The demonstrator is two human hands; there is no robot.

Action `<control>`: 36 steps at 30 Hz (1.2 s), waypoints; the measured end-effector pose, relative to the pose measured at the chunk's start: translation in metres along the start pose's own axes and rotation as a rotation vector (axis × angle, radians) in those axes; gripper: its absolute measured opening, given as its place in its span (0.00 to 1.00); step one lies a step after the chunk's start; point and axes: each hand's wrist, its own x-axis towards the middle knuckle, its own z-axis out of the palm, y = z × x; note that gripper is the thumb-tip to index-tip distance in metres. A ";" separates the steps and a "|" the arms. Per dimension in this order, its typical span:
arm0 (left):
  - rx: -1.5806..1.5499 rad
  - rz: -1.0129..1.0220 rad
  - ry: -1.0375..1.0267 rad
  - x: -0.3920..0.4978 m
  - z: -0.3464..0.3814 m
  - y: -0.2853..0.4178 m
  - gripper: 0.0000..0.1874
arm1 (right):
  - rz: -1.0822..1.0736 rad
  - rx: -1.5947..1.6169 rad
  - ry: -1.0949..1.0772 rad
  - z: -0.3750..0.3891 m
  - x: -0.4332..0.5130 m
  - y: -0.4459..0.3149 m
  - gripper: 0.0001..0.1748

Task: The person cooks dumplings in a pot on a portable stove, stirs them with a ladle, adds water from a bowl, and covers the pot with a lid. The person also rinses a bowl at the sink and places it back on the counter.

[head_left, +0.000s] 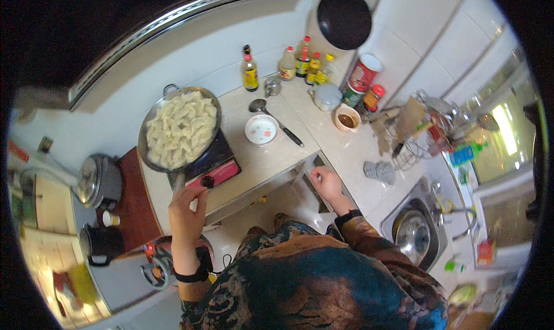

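Note:
A wide pan (144,150) full of pale dumplings (181,129) sits on a portable stove (220,174) with a black knob. My left hand (188,206) is at the stove's front edge, close to the knob and the pan's handle; its thumb and fingers are bent, and whether they touch either is unclear. My right hand (324,182) hangs loosely curled over the counter's front edge, with nothing visible in it. Between the hands, farther back, a small white bowl (261,129) with a red pattern stands beside a black-handled ladle (281,124).
Sauce bottles (250,72) line the wall. A cup of brown sauce (346,119), a glass (379,172) and a utensil rack (411,152) stand right, near the sink (437,243). A rice cooker (101,180) and black pitcher (100,243) are left. A frying pan (345,19) hangs above.

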 end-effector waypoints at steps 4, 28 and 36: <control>0.037 -0.049 0.033 -0.008 0.011 0.017 0.05 | -0.060 -0.006 -0.042 0.000 0.006 0.038 0.12; 0.259 -0.561 0.369 -0.224 -0.066 0.040 0.07 | -0.817 0.262 -0.675 0.160 0.035 -0.166 0.09; 0.253 -0.411 0.393 -0.258 -0.104 0.007 0.07 | -0.760 0.083 -0.683 0.170 -0.016 -0.209 0.12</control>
